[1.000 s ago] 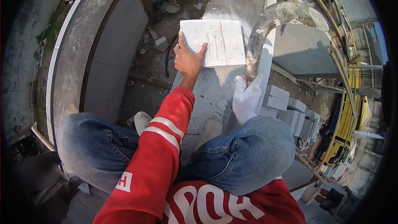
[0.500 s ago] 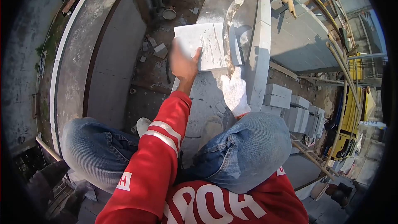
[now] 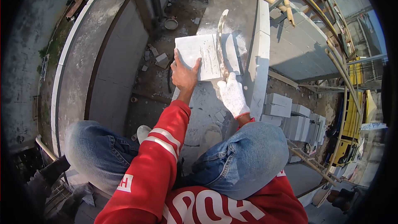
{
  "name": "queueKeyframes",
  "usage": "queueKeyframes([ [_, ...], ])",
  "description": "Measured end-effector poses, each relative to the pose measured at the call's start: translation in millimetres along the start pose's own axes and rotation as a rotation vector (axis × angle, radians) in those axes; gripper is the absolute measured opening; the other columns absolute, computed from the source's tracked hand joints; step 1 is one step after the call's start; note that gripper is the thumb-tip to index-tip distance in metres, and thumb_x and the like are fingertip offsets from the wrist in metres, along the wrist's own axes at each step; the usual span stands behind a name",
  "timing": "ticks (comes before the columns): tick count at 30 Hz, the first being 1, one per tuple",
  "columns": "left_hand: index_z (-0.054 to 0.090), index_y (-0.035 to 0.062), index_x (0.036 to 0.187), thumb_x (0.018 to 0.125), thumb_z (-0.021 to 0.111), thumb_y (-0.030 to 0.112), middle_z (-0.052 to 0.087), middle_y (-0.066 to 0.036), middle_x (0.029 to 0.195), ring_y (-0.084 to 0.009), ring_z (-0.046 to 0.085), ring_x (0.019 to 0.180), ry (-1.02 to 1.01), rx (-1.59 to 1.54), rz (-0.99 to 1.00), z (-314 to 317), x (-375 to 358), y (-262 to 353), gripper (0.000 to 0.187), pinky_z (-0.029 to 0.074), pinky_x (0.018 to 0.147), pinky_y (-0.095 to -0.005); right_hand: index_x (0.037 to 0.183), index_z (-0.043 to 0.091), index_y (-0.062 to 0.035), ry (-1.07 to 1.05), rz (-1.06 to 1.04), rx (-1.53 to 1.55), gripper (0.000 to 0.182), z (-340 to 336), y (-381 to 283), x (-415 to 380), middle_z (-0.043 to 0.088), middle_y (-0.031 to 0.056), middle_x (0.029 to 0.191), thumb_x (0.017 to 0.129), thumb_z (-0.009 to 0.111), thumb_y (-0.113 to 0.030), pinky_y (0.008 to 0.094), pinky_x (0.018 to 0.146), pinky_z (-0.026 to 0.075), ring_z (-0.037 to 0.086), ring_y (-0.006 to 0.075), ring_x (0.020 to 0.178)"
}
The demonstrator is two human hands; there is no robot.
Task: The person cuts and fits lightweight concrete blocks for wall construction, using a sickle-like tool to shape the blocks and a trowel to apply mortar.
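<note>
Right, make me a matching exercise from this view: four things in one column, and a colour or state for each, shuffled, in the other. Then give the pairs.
Things:
1. left hand
2. right hand
3. block
4. sleeve

States or colours:
A. red with white stripes
B. wears a white glove and grips the curved blade
C. pale, flat on the wall top, with the blade set into it
D. bare, pressed on the near left corner of the block

Pairs: 1-D, 2-B, 3-C, 4-A
</note>
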State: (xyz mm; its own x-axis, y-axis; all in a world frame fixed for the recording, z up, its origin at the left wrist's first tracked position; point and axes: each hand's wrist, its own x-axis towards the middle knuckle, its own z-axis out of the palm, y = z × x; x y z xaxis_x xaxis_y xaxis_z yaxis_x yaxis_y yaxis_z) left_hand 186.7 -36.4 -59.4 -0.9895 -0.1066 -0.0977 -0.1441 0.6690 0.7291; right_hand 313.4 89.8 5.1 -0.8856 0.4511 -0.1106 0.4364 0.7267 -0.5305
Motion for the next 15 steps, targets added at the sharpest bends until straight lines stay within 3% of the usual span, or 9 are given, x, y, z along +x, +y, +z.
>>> queueKeyframes([
  [3, 0.028, 0.0258, 0.163, 0.079, 0.082, 0.059, 0.055, -0.024, 0.140, -0.0460, 0.067, 0.112, 0.042, -0.001, 0.028, 4.1, 0.0, -3.3, 0.105, 0.055, 0.092, -0.0549, 0.123, 0.045, 0.0073, 0.133, -0.102, 0.207, 0.039, -18.6, -12.9, 9.6, 0.067, 0.0320, 0.083, 0.101, 0.060, -0.020, 0.0541, 0.066, 0.053, 0.068, 0.0518, 0.082],
  [5, 0.028, 0.0260, 0.163, 0.079, 0.081, 0.059, 0.055, -0.023, 0.141, -0.0460, 0.066, 0.113, 0.002, 0.020, -0.005, 0.2, -4.1, -3.1, 0.105, 0.054, 0.092, -0.0549, 0.126, 0.054, 0.0024, 0.218, -0.154, 0.170, 0.034, -33.6, -26.2, 11.2, 0.065, 0.0365, 0.103, 0.100, 0.060, -0.020, 0.0539, 0.078, 0.051, 0.066, 0.0505, 0.098],
  [7, 0.028, 0.0261, 0.163, 0.079, 0.081, 0.060, 0.055, -0.023, 0.141, -0.0457, 0.066, 0.113, 0.026, 0.010, 0.010, 2.6, -1.3, -1.3, 0.105, 0.054, 0.091, -0.0553, 0.128, 0.052, 0.0023, 0.317, -0.227, 0.159, 0.038, -23.9, -22.7, 15.7, 0.064, 0.0387, 0.103, 0.100, 0.060, -0.021, 0.0551, 0.080, 0.050, 0.065, 0.0526, 0.099],
  [9, 0.027, 0.0259, 0.163, 0.079, 0.080, 0.061, 0.055, -0.023, 0.140, -0.0455, 0.066, 0.113, 0.053, -0.005, 0.032, 2.5, -1.7, -0.6, 0.105, 0.054, 0.092, -0.0553, 0.132, 0.043, 0.0080, 0.334, -0.108, 0.129, 0.045, -4.0, -19.3, 20.4, 0.068, 0.0327, 0.085, 0.103, 0.058, -0.023, 0.0550, 0.068, 0.054, 0.069, 0.0517, 0.083],
  [11, 0.027, 0.0257, 0.163, 0.079, 0.080, 0.060, 0.055, -0.022, 0.140, -0.0450, 0.066, 0.113, -0.016, 0.028, -0.023, -1.5, -1.4, 2.7, 0.105, 0.054, 0.093, -0.0553, 0.131, 0.045, 0.0098, -0.006, 0.037, 0.028, 0.051, 8.9, -5.2, 29.4, 0.066, 0.0413, 0.094, 0.099, 0.060, -0.026, 0.0566, 0.079, 0.055, 0.067, 0.0546, 0.096],
  [15, 0.030, 0.0226, 0.162, 0.080, 0.079, 0.060, 0.057, -0.025, 0.139, -0.0448, 0.064, 0.119, -0.007, 0.002, -0.009, -2.6, -1.4, 3.9, 0.103, 0.051, 0.099, -0.0547, 0.118, 0.049, 0.0067, 0.064, -0.064, 0.110, 0.039, -12.2, -12.2, 36.3, 0.065, 0.0381, 0.084, 0.099, 0.059, -0.026, 0.0557, 0.070, 0.054, 0.067, 0.0550, 0.085],
])
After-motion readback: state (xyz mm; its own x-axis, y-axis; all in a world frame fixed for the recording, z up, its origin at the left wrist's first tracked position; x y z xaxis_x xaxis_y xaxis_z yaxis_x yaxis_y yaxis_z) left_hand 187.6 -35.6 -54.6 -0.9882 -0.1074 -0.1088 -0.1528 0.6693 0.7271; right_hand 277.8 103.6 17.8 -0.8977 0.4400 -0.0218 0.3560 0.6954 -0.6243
